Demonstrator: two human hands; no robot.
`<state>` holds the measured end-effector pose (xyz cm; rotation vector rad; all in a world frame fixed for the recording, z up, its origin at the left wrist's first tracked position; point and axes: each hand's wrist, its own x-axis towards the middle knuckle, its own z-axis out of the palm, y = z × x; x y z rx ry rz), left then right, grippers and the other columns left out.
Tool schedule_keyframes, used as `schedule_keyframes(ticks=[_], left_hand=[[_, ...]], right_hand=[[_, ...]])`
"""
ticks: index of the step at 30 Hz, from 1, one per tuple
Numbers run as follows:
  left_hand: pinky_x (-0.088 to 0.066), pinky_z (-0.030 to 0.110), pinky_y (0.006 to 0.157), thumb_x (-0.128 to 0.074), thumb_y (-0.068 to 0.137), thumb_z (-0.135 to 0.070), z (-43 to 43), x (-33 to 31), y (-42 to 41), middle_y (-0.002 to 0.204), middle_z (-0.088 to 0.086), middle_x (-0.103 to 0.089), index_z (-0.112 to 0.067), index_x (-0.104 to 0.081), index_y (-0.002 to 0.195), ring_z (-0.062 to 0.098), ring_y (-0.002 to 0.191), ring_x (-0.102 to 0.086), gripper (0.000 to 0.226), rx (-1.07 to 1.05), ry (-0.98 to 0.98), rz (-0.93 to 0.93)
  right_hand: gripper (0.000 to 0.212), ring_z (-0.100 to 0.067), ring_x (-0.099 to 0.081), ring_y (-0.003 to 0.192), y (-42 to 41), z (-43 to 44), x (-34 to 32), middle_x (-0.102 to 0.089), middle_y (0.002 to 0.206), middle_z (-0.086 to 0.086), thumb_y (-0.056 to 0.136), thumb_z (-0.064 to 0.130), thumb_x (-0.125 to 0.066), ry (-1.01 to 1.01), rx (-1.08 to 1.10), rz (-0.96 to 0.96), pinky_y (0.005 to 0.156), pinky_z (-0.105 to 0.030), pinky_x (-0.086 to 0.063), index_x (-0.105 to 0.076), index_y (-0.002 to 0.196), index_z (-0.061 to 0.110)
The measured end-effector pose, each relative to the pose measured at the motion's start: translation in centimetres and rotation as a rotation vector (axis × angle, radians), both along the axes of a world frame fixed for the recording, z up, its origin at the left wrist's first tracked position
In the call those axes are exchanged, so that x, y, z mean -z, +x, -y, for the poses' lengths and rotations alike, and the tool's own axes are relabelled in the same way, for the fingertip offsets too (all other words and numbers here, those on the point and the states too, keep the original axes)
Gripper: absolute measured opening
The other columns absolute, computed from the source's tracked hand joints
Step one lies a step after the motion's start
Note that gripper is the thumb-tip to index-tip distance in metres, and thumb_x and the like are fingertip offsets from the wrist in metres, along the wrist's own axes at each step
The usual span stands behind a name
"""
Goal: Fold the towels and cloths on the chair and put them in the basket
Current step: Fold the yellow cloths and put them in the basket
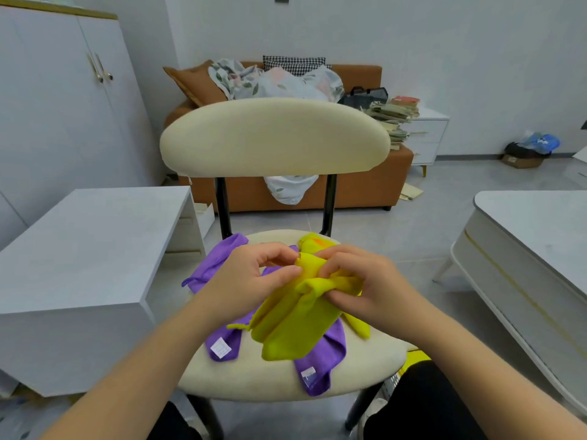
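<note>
Pinching the bunched top of the yellow cloth [295, 315], the left hand [254, 277] and right hand [359, 281] hold it up over the chair [365, 373] seat, its folds hanging below both hands. Under them, 2 purple cloths [317, 360] lie crumpled on the seat.

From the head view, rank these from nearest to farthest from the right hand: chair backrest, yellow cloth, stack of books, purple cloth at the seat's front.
1. yellow cloth, gripped in the right hand.
2. purple cloth, on the seat just below.
3. chair backrest, ahead, above the seat.
4. stack of books, far back, to the right.
</note>
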<state>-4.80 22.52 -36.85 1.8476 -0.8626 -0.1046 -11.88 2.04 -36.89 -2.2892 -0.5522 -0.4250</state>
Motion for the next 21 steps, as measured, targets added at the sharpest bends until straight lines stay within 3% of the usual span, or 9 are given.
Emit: schedule_keyframes(ticks=[4, 7, 9, 12, 15, 18, 21], left_hand=[[-0.047, 0.010, 0.080, -0.068, 0.075, -0.041, -0.1, -0.3, -1.2, 0.094, -0.015, -0.068, -0.030, -0.062, 0.095, 0.000, 0.091, -0.064, 0.023, 0.012, -0.034, 0.067], [-0.046, 0.011, 0.085, -0.069, 0.068, -0.053, 0.0, -0.1, -2.0, 0.102, -0.017, -0.063, -0.040, -0.051, 0.107, -0.001, 0.101, -0.059, 0.045, 0.009, 0.065, 0.157], [-0.047, 0.013, 0.083, -0.069, 0.072, -0.045, 0.4, 0.1, -2.3, 0.099, -0.018, -0.062, -0.043, -0.049, 0.105, 0.001, 0.097, -0.059, 0.038, -0.064, 0.035, 0.232], [-0.053, 0.024, 0.077, -0.065, 0.080, -0.029, 0.6, -0.1, -2.1, 0.091, -0.012, -0.066, -0.034, -0.058, 0.096, 0.008, 0.089, -0.064, 0.018, -0.134, -0.162, 0.114], [-0.053, 0.028, 0.075, -0.064, 0.080, -0.029, 0.3, -0.3, -1.4, 0.090, -0.011, -0.068, -0.037, -0.061, 0.091, 0.013, 0.090, -0.066, 0.014, -0.151, -0.241, 0.052], [-0.052, 0.026, 0.075, -0.065, 0.079, -0.030, 0.7, -0.5, -1.2, 0.089, -0.013, -0.069, -0.046, -0.061, 0.089, 0.013, 0.090, -0.066, 0.019, -0.146, -0.272, 0.038], [-0.052, 0.026, 0.074, -0.065, 0.079, -0.029, 1.2, -0.3, -1.1, 0.088, -0.011, -0.068, -0.044, -0.061, 0.090, 0.013, 0.087, -0.066, 0.018, -0.101, -0.256, 0.034]], right_hand=[[0.012, -0.001, -0.053, 0.075, 0.0, -0.4, -0.7, -0.058, 0.078, 0.016, 0.075, 0.035, -0.060, -0.036, 0.081, -0.003, 0.064, -0.012, -0.039, -0.062, 0.083, 0.027], [0.011, 0.004, -0.052, 0.072, 0.1, -0.6, -1.1, -0.054, 0.072, 0.022, 0.077, 0.027, -0.071, -0.018, 0.166, -0.016, 0.060, -0.009, -0.036, -0.061, 0.082, 0.027], [0.014, 0.003, -0.052, 0.073, 0.1, -0.7, -1.5, -0.055, 0.071, 0.021, 0.078, 0.026, -0.075, 0.007, 0.192, -0.029, 0.060, -0.009, -0.037, -0.061, 0.083, 0.028], [0.019, 0.005, -0.054, 0.081, -0.2, -0.6, -2.7, -0.058, 0.079, 0.027, 0.079, 0.039, -0.073, 0.002, 0.129, -0.116, 0.068, -0.011, -0.042, -0.061, 0.092, 0.032], [0.035, -0.001, -0.057, 0.093, -0.5, 0.6, -3.5, -0.062, 0.097, 0.020, 0.071, 0.053, -0.065, -0.048, 0.046, -0.274, 0.082, -0.021, -0.048, -0.057, 0.102, 0.039], [0.034, -0.003, -0.057, 0.098, -0.6, 1.9, -3.7, -0.063, 0.106, 0.017, 0.073, 0.051, -0.068, -0.112, 0.058, -0.278, 0.087, -0.030, -0.049, -0.058, 0.103, 0.039], [0.032, -0.005, -0.057, 0.094, -0.4, 2.5, -3.7, -0.064, 0.103, 0.013, 0.075, 0.048, -0.067, -0.196, 0.122, -0.223, 0.084, -0.033, -0.049, -0.060, 0.102, 0.033]])
